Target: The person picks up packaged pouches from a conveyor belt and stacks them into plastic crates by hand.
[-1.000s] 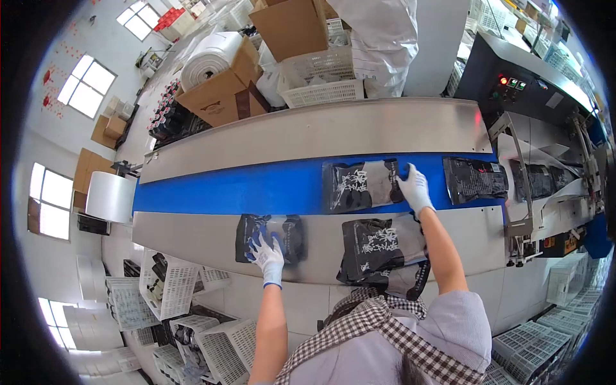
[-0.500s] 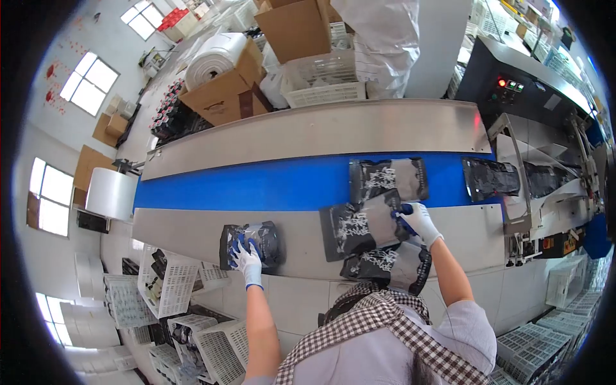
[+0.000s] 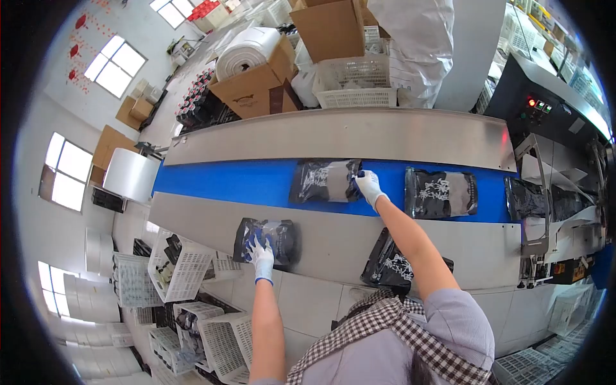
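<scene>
Pinching the right end of the pouch (image 3: 317,181), your right hand (image 3: 370,186), the nearer, has it leftward, lengthwise along the belt (image 3: 224,183); your left hand (image 3: 261,254) lies spread on a second pouch (image 3: 285,239) on the desk (image 3: 199,218).

Around the right hand (image 3: 370,187), open tabletop (image 3: 330,244) at seven o'clock, near bag (image 3: 321,181) blocking nine, far bag (image 3: 443,194) at three, metal panel (image 3: 340,136) across twelve
</scene>
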### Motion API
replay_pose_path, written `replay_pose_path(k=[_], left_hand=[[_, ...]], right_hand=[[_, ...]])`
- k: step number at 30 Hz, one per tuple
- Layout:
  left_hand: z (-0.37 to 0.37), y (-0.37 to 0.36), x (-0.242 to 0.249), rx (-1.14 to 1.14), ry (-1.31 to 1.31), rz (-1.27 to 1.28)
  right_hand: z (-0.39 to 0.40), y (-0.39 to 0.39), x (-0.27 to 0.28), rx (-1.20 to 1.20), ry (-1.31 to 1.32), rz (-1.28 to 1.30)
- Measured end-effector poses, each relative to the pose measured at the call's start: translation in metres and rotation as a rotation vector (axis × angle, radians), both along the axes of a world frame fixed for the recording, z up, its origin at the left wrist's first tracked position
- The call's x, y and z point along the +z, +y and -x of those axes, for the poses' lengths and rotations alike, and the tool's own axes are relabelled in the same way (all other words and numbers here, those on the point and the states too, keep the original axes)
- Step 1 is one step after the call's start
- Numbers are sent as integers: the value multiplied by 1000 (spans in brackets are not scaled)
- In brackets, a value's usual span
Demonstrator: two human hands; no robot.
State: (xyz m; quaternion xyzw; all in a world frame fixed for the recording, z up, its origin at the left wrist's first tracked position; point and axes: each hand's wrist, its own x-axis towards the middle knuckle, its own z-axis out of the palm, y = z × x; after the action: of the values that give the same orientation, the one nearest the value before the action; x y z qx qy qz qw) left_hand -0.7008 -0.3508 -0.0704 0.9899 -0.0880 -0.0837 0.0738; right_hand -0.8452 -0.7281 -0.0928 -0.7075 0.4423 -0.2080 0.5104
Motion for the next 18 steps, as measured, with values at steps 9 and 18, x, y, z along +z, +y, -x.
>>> replay_pose_path(k=[9,18], left_hand=[[11,0,-16,-51,82,78],[86,5,-36,-194,-270,654]], right_hand=[[55,111,79,404,113,358],[-33,193,15,420,11,99]])
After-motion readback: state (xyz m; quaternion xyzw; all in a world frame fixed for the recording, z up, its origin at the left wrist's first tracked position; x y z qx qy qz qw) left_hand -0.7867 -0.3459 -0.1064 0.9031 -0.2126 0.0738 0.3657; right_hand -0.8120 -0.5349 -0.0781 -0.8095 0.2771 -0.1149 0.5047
